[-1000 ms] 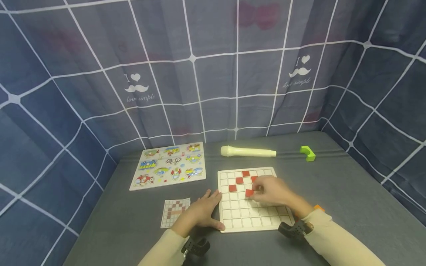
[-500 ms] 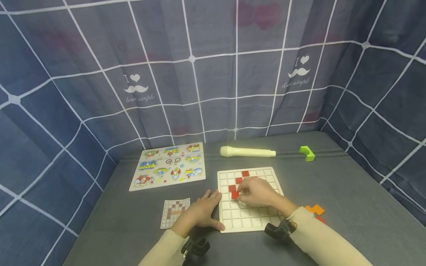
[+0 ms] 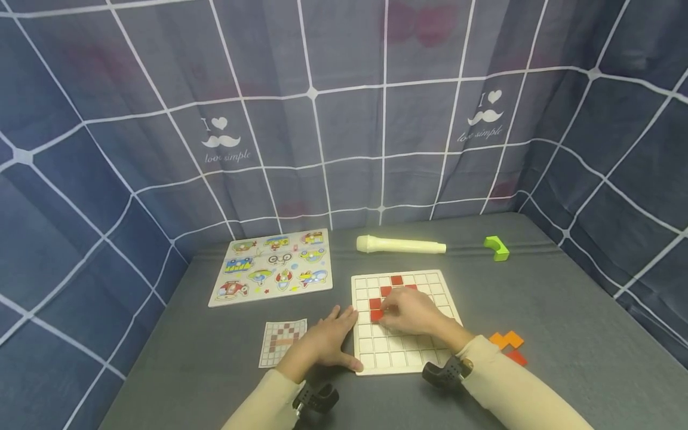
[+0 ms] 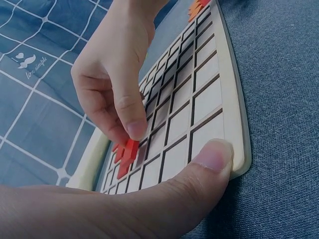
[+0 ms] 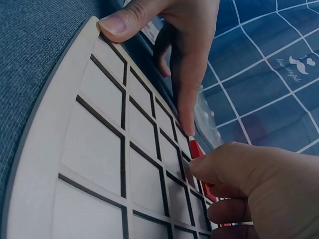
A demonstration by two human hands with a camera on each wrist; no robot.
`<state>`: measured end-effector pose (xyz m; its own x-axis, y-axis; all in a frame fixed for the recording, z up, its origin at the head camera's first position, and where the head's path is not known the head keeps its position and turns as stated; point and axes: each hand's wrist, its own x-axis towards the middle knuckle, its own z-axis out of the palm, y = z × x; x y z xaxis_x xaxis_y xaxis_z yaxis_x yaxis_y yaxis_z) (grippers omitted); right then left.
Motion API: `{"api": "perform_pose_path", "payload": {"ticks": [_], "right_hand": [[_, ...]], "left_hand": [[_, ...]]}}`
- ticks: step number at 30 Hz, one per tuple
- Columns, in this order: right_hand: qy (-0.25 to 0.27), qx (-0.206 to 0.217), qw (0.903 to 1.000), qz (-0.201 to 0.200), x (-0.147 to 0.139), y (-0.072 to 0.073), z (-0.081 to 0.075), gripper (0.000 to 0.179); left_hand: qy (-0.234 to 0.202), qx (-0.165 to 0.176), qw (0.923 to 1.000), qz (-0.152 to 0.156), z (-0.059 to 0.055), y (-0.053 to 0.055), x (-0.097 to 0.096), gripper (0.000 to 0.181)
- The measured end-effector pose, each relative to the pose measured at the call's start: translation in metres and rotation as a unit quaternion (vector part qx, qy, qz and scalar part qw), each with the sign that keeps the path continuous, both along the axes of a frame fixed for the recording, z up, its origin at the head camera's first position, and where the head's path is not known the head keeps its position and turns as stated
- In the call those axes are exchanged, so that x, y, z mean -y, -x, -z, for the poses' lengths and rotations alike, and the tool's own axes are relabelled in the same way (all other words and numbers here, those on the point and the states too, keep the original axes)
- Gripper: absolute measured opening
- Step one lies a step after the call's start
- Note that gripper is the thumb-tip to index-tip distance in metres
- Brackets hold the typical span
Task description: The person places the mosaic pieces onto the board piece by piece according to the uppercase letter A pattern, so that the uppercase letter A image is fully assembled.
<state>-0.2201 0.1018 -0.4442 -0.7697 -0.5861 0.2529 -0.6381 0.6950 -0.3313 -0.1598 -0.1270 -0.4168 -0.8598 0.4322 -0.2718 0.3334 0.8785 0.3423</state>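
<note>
On the table lies a pale wooden grid board (image 3: 400, 361), with several red square tiles (image 3: 396, 280) set in its upper cells. My right hand (image 3: 411, 312) pinches a red tile (image 3: 375, 316) between thumb and fingers, low at a cell near the board's left side. In the left wrist view the pinched tile (image 4: 130, 149) shows under the thumb tip. My left hand (image 3: 326, 341) is spread along the board's left edge, its thumb on the near corner. The right hand covers some middle cells.
A paper pattern card (image 3: 279, 344) lies left of the board. Loose orange tiles (image 3: 513, 340) and a red tile (image 3: 517, 358) lie at the right. Farther back are a vehicle picture puzzle (image 3: 274, 269), a cream toy microphone (image 3: 400, 245) and a green arch block (image 3: 497, 248).
My right hand has carried the red tile leftward across the board to a cell just below another red tile. The left hand has stayed on the board's edge.
</note>
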Motion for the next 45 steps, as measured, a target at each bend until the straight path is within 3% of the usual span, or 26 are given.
{"api": "perform_pose_path", "payload": {"ticks": [17, 27, 45], "right_hand": [[-0.003, -0.005, 0.9998, 0.019, 0.002, 0.0, 0.0045, 0.016], [0.002, 0.018, 0.9991, 0.038, 0.0032, -0.0017, 0.0019, 0.019], [-0.003, 0.009, 0.9996, 0.026, 0.003, -0.0001, 0.0009, 0.019]], "left_hand": [[0.002, 0.0, 1.0, -0.007, 0.0033, -0.001, -0.0005, 0.111], [0.006, -0.003, 1.0, -0.006, 0.0031, -0.0001, -0.001, 0.111], [0.002, -0.004, 1.0, -0.004, 0.0006, -0.0017, -0.0011, 0.11]]}}
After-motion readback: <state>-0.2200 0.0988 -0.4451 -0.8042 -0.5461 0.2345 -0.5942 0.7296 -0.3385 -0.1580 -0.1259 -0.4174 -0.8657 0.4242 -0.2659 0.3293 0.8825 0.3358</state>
